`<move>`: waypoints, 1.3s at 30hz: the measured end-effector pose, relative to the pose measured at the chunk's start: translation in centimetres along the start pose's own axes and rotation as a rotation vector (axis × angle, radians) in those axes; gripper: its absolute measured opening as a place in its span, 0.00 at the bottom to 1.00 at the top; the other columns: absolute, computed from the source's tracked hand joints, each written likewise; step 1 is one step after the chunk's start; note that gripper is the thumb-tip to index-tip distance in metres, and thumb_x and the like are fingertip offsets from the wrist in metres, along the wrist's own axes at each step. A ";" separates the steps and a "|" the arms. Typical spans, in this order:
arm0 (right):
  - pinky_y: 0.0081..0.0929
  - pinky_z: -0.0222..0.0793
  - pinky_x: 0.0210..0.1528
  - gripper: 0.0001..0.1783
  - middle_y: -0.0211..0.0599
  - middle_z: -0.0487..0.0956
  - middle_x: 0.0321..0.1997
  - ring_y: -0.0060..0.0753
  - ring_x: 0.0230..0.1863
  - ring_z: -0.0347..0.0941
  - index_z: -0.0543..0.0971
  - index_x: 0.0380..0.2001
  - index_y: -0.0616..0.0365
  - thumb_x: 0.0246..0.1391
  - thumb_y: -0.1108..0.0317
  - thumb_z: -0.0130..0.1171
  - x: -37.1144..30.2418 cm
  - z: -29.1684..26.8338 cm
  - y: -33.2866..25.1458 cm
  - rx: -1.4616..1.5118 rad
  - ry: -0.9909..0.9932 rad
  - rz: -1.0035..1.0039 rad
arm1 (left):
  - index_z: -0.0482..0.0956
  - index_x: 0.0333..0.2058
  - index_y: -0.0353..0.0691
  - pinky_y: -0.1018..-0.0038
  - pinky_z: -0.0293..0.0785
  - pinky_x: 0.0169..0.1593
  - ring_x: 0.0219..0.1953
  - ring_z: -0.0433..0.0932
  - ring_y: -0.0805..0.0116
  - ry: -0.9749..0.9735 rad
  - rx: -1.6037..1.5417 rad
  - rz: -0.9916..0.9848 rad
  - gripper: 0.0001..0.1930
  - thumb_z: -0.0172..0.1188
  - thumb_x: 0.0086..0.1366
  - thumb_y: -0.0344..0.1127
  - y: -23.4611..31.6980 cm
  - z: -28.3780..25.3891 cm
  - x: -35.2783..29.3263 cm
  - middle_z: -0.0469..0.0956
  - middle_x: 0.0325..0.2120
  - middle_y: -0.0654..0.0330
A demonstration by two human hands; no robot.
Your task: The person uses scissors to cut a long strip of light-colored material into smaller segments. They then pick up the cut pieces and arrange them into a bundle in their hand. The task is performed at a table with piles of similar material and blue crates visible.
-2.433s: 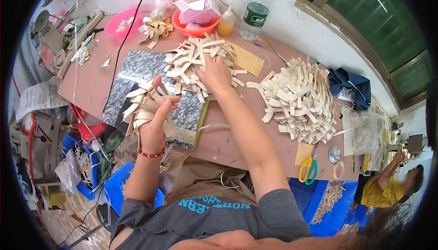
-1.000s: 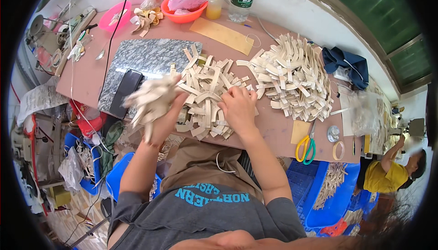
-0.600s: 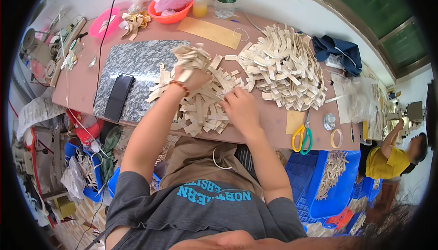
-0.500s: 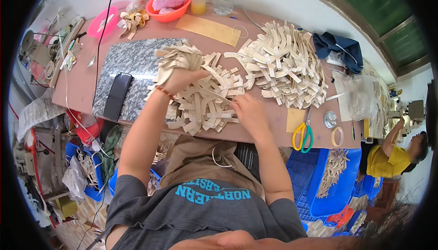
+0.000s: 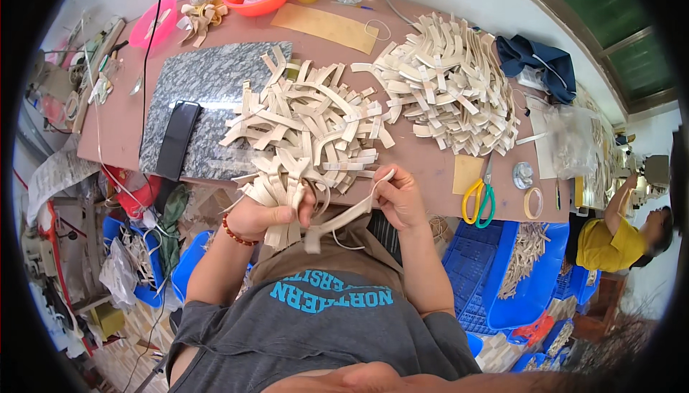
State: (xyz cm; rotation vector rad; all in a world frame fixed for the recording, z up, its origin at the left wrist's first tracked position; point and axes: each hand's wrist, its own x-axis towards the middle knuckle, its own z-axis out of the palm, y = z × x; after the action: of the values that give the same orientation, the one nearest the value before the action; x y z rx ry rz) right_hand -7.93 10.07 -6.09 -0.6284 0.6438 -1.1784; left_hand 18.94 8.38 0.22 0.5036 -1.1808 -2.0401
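Observation:
My left hand (image 5: 262, 219) is closed round a bundle of cream fabric strips (image 5: 276, 186), drawn in close to my body at the table's front edge. To its right, my right hand (image 5: 403, 198) pinches the thin end of a single cream strip (image 5: 348, 216). That strip slants down toward the bundle, its lower end blurred. A thin loop stands between the two hands; whether it belongs to the strip or to a cord, I cannot tell. Just beyond my hands spreads a loose heap of similar strips (image 5: 316, 117), partly over a grey stone-patterned slab (image 5: 204, 77).
A larger pile of strips (image 5: 448, 95) covers the table's right half. Yellow-and-green-handled scissors (image 5: 477, 203), a tape roll (image 5: 532, 203) and a black phone (image 5: 178, 138) lie around. Blue crates (image 5: 502, 307) stand below at right. A person in yellow (image 5: 610, 242) sits at far right.
My left hand has come back from the heap toward my body with the bundle. My right hand has lifted the strip's end off the heap's edge and moved nearer to me.

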 end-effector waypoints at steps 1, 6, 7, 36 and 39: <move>0.18 0.67 0.30 0.04 0.31 0.73 0.31 0.22 0.27 0.69 0.75 0.31 0.58 0.54 0.69 0.57 -0.1 0.5 0.3 0.025 0.066 -0.010 | 0.73 0.40 0.34 0.77 0.70 0.32 0.29 0.74 0.73 -0.025 -0.030 0.015 0.18 0.64 0.55 0.39 -0.4 0.0 0.0 0.75 0.25 0.61; 0.20 0.68 0.34 0.07 0.31 0.74 0.28 0.24 0.29 0.71 0.74 0.34 0.58 0.55 0.67 0.57 -0.8 2.6 0.2 0.100 0.081 0.000 | 0.73 0.38 0.35 0.79 0.70 0.29 0.25 0.72 0.76 0.212 0.145 -0.155 0.10 0.57 0.60 0.34 0.0 2.8 -0.2 0.73 0.24 0.63; 0.17 0.68 0.33 0.07 0.30 0.75 0.28 0.22 0.29 0.71 0.74 0.35 0.58 0.55 0.67 0.56 -1.1 3.0 0.0 0.013 0.046 0.041 | 0.73 0.38 0.35 0.79 0.70 0.29 0.25 0.72 0.76 0.220 0.217 -0.176 0.10 0.57 0.61 0.33 -0.3 2.6 -0.2 0.73 0.24 0.63; 0.14 0.64 0.33 0.12 0.23 0.74 0.27 0.14 0.29 0.69 0.71 0.27 0.55 0.44 0.69 0.66 0.6 8.0 -2.4 -0.333 -0.258 0.325 | 0.75 0.41 0.38 0.80 0.70 0.38 0.34 0.72 0.78 0.128 0.301 -0.221 0.13 0.62 0.57 0.32 -1.5 1.6 -0.3 0.75 0.33 0.66; 0.21 0.62 0.37 0.15 0.24 0.74 0.26 0.21 0.30 0.69 0.72 0.26 0.54 0.40 0.64 0.69 0.9 8.5 -3.1 -0.792 -0.239 -0.049 | 0.74 0.45 0.36 0.77 0.71 0.43 0.40 0.74 0.74 0.170 0.233 -0.259 0.15 0.59 0.60 0.33 -0.5 2.5 -0.1 0.76 0.37 0.62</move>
State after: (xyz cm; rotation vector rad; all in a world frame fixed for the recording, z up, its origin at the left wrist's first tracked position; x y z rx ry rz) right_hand -3.35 9.35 1.74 -1.4343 0.8921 -0.8458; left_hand 17.17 10.07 1.08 0.9680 -1.3113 -2.0317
